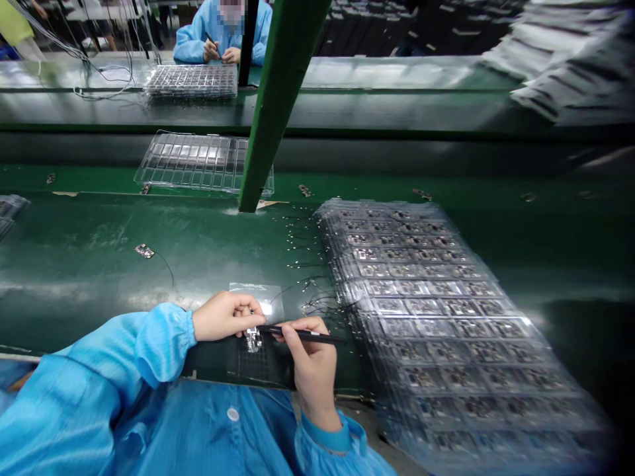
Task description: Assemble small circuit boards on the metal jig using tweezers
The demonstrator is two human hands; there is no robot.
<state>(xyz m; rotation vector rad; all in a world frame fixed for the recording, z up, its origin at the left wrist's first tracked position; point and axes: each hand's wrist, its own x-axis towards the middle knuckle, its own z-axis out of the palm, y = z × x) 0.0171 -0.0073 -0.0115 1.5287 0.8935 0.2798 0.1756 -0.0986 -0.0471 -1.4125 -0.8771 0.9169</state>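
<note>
Between the fingers of my left hand (pixel 229 316) is a small circuit board (pixel 253 340), held low over the bench near its front edge. My right hand (pixel 313 354) is closed around black tweezers (pixel 302 334), whose tip reaches the board beside my left fingertips. Exactly where the tip touches is too small to make out. Under the hands lies a clear plastic sheet (pixel 270 297). Several thin black cables (pixel 312 291) with tiny metal ends stick out to the right, beside the stacked trays. Another small board with a thin wire (pixel 145 251) lies to the left.
A tall stack of clear trays (pixel 426 307) filled with boards stands on the right. An empty clear tray (pixel 198 162) lies behind a slanting green post (pixel 282 99). Several loose boards (pixel 304 190) lie along the back strip. Across the bench, a person in blue (pixel 223 33) works beside stacked trays (pixel 191 80).
</note>
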